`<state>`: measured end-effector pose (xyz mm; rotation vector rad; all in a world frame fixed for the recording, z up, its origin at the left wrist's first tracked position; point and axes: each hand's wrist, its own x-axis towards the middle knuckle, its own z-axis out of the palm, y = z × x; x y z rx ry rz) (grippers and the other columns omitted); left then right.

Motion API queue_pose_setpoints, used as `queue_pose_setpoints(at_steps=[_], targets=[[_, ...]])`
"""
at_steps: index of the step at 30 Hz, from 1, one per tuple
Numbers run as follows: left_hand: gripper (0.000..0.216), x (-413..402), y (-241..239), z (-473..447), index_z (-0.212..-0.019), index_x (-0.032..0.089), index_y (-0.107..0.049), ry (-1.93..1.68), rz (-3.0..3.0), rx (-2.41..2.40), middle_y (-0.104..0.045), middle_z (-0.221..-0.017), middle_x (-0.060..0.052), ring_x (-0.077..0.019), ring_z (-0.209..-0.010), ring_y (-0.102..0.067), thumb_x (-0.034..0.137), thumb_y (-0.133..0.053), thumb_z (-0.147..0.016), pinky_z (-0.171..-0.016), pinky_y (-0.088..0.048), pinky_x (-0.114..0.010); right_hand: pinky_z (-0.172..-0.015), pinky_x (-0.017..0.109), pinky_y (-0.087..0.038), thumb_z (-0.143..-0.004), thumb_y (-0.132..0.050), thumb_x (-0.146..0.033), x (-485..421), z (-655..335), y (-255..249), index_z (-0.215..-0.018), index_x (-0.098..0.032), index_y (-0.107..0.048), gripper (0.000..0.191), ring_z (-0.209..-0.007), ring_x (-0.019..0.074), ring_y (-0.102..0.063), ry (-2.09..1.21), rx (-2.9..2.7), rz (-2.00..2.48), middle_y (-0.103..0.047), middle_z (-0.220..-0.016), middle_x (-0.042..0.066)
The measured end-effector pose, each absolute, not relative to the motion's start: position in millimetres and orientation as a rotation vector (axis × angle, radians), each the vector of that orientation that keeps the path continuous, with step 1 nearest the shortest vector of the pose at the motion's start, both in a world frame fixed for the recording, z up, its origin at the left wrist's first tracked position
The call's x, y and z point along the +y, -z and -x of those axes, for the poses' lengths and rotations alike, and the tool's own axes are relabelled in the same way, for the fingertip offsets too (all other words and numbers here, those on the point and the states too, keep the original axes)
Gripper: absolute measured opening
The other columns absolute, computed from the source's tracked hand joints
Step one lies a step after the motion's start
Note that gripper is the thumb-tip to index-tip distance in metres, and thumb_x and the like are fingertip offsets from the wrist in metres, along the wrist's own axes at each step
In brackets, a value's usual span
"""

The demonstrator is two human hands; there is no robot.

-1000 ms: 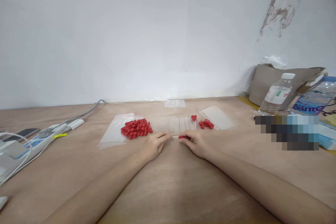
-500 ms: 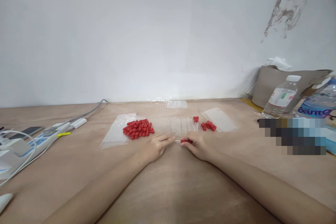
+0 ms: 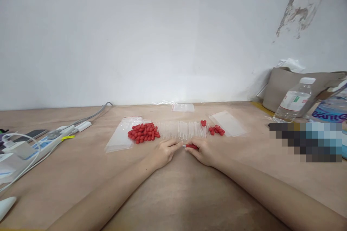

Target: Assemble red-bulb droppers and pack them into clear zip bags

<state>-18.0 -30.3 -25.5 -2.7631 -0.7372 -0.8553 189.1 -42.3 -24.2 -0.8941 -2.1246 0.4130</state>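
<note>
My left hand [image 3: 164, 152] and my right hand [image 3: 204, 150] meet at the middle of the wooden table [image 3: 173, 195]. The left fingers pinch the clear end of a thin glass tube. The right fingers pinch a red rubber cap [image 3: 191, 146] at the tube's other end. Just behind them lies a row of clear tubes [image 3: 180, 130]. A pile of red caps [image 3: 143, 132] sits to the left of the row, and a smaller group of red caps [image 3: 217, 129] lies to its right.
Clear plastic bags [image 3: 119, 137] lie at the left, another bag [image 3: 227, 122] at the right and a small bag [image 3: 183, 107] at the back. A power strip with cables [image 3: 40, 142] is far left. Water bottles [image 3: 294, 100] and a grey bag [image 3: 287, 83] stand at the right.
The hands stay together at the same spot; the right fingers have shifted slightly on the red cap, which now shows more. The view has drifted a little.
</note>
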Motion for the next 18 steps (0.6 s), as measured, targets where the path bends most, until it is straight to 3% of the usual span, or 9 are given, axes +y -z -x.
queue_pose_setpoints(at_steps=[6,12,18], targets=[[0.033,-32,26,14,-0.120,0.021,-0.048,0.951,2.764,-0.888,-0.060,-0.095,-0.006,-0.0141,-0.082,-0.058,0.020,-0.039,-0.088,-0.073,-0.049,-0.026,-0.070,0.030,-0.046,-0.079,-0.052,-0.032,-35,-188,23,-0.085,-0.021,-0.063,0.016,-0.076,0.0153,-0.057,-0.640,-1.928,0.858,-0.062,-0.081,0.004],[0.044,-34,19,16,-0.129,0.017,-0.031,1.115,2.679,-1.142,-0.048,-0.121,-0.010,-0.0191,-0.111,-0.044,0.027,-0.041,-0.087,-0.095,-0.038,-0.035,-0.061,0.027,-0.045,-0.064,-0.063,-0.048,-12,-215,-12,-0.082,-0.018,-0.053,0.037,-0.064,0.0127,-0.056,-0.902,-1.485,0.951,-0.059,-0.069,0.001],[0.034,-32,20,16,-0.120,0.017,-0.039,1.177,2.646,-1.209,-0.051,-0.114,-0.010,-0.0204,-0.107,-0.045,0.028,-0.039,-0.088,-0.092,-0.038,-0.037,-0.061,0.022,-0.041,-0.077,-0.048,-0.043,30,-260,-49,-0.089,-0.016,-0.060,0.031,-0.066,0.0116,-0.054,-0.587,-1.594,1.352,-0.060,-0.071,0.002]])
